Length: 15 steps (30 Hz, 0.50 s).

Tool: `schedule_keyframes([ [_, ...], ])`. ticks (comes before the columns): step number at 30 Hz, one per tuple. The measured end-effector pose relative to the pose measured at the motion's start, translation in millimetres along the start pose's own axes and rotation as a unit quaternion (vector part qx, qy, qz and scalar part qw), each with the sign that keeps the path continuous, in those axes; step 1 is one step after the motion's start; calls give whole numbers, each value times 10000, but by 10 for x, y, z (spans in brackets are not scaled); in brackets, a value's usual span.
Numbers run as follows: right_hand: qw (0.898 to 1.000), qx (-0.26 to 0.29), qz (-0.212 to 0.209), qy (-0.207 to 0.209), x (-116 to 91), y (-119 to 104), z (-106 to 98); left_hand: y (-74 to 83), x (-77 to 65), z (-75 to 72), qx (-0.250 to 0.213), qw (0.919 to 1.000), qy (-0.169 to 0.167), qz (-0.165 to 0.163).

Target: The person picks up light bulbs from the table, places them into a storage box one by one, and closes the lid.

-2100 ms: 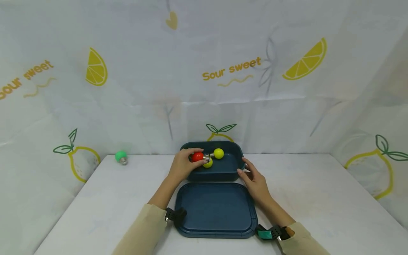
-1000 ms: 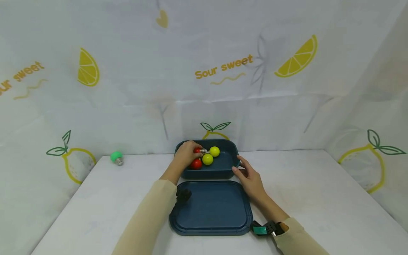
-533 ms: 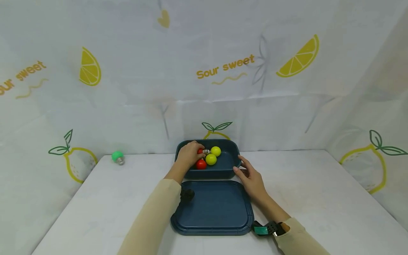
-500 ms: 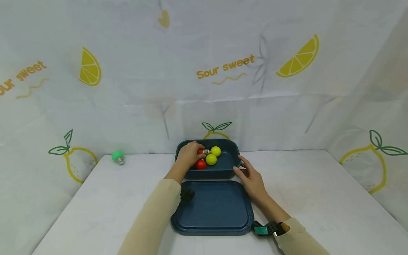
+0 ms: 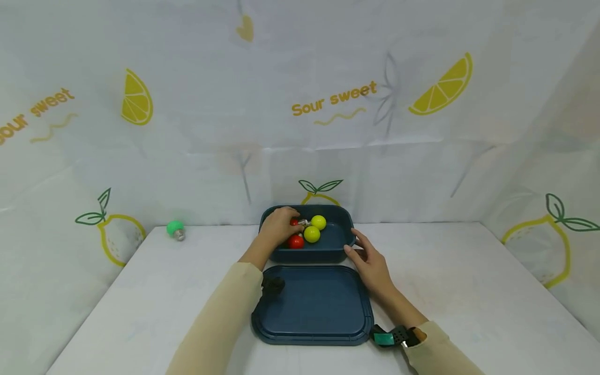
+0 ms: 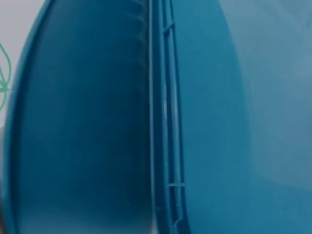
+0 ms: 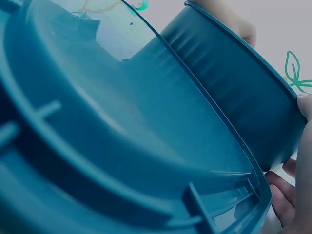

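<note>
At the back of the table stands a dark blue box [image 5: 335, 245] with two yellow bulbs, one at the back [image 5: 319, 222] and one nearer [image 5: 311, 234]. My left hand [image 5: 277, 225] reaches into its left side, fingertips round a red light bulb [image 5: 294, 222] whose metal base points right. Another red bulb [image 5: 296, 241] lies just in front, partly behind the hand. My right hand [image 5: 371, 263] holds the box's right front corner, thumb at the front. In the right wrist view its thumb [image 7: 305, 105] touches the rim. The left wrist view shows no hand.
A matching blue lid [image 5: 314, 307] lies flat in front of the box, under the left wrist's black strap. A green bulb [image 5: 175, 228] sits at the table's far left corner. White printed cloth [image 5: 300, 172] hangs close behind the box.
My left hand has lowered the red bulb from above the yellow bulbs to the box's left back area. The front red bulb has come into view. My right hand stays at the corner.
</note>
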State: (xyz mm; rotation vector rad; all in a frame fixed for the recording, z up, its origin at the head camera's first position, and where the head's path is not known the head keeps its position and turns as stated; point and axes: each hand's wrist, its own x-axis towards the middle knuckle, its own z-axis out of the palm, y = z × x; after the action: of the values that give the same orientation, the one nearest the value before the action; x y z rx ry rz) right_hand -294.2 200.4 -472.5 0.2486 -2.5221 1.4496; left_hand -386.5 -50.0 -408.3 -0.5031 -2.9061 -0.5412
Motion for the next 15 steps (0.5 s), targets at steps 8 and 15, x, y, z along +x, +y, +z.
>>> schedule_keyframes([
  [8,10000,37,-18,-25,3,-17,6,-70,-240,-302,-1208,9921,281,200],
  [15,10000,-8,11,-29,4,3,7,-330,-514,-605,-1533,9836,928,193],
])
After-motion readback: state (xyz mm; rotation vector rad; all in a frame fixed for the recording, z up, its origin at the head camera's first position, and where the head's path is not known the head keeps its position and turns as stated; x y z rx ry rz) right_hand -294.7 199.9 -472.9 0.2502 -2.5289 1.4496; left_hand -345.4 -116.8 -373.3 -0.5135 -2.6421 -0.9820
